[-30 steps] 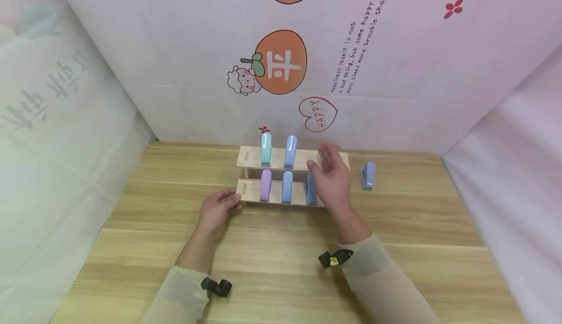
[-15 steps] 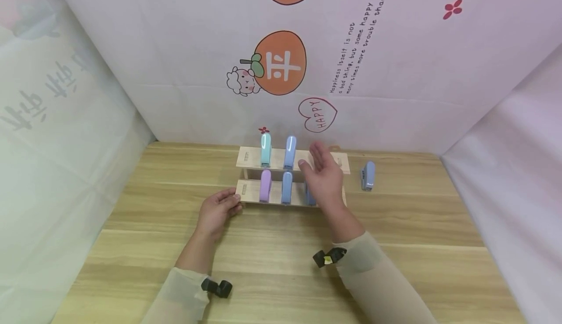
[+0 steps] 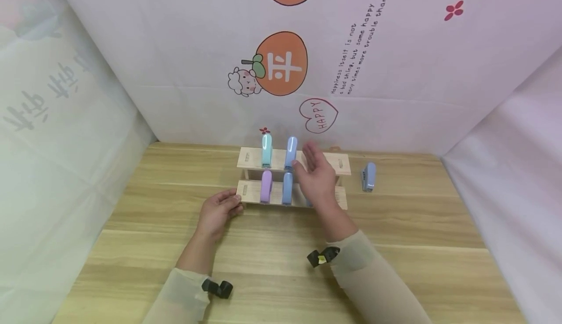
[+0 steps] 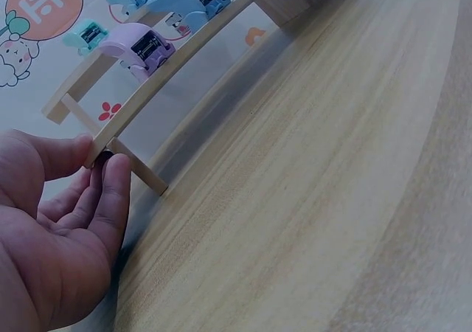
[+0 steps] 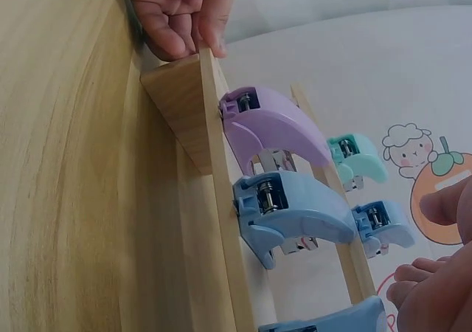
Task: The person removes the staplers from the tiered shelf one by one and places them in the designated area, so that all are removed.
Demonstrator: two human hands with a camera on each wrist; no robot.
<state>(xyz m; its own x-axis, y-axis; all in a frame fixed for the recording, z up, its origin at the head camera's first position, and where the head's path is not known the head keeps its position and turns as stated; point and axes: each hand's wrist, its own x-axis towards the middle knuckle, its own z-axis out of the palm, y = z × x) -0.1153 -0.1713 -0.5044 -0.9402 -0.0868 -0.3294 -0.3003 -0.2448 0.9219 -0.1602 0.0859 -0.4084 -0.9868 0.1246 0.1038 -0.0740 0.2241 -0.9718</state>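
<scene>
A two-tier wooden rack (image 3: 250, 191) bears several small staplers. On its upper board stand a mint stapler (image 3: 266, 151) and a blue stapler (image 3: 291, 152). The lower board carries a purple stapler (image 3: 266, 186), a light blue stapler (image 3: 287, 188) and another blue stapler (image 5: 339, 319), mostly covered by my right hand in the head view. My left hand (image 3: 219, 212) pinches the lower board's left end between thumb and fingers. Over the rack, just right of the upper blue stapler, my right hand (image 3: 318, 180) is held with fingers extended and thumb apart, nothing in it.
One more blue stapler (image 3: 369, 176) stands on the wooden table (image 3: 281, 265), right of the rack. Close behind the rack rises a white printed cloth (image 3: 373, 124), with further cloth walls on the left and right.
My right hand has moved left along the rack, uncovering its right end and coming up beside the upper blue stapler. My left hand stays at the left end; the staplers have not moved.
</scene>
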